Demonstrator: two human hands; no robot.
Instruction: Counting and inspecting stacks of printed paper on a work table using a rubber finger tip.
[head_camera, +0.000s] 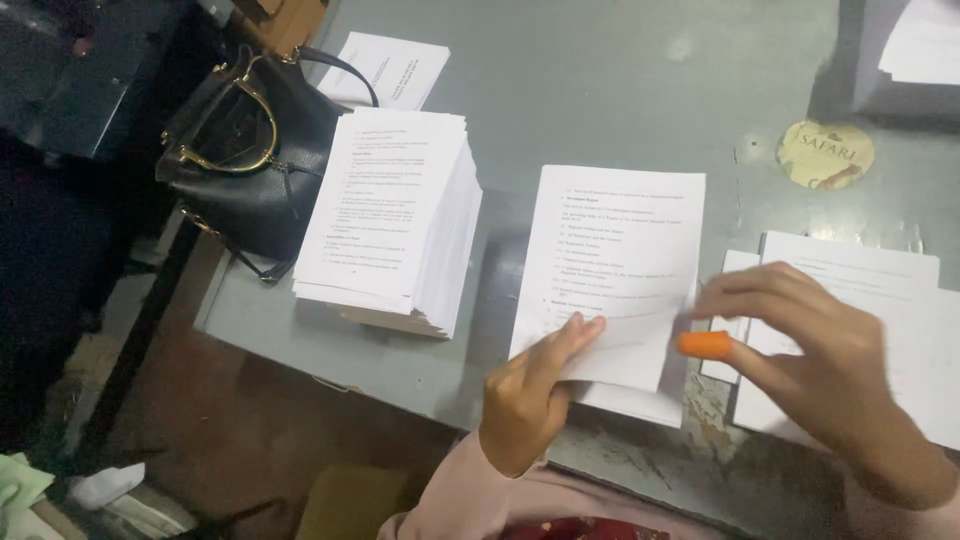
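A printed white sheet (615, 260) lies on top of a thin pile of paper at the near edge of the grey table (600, 90). My left hand (530, 395) rests its fingers flat on the sheet's lower left corner. My right hand (815, 360) hovers at the sheet's right edge, blurred, with an orange rubber tip (705, 345) on one finger that points at the sheet. Under and behind my right hand lies another low pile of printed sheets (860, 290).
A tall stack of printed pages (390, 215) stands to the left, with a black handbag (250, 150) beside it and more sheets (385, 68) behind. A round tan sticker (825, 155) is on the table. White paper (920, 40) lies at the far right corner.
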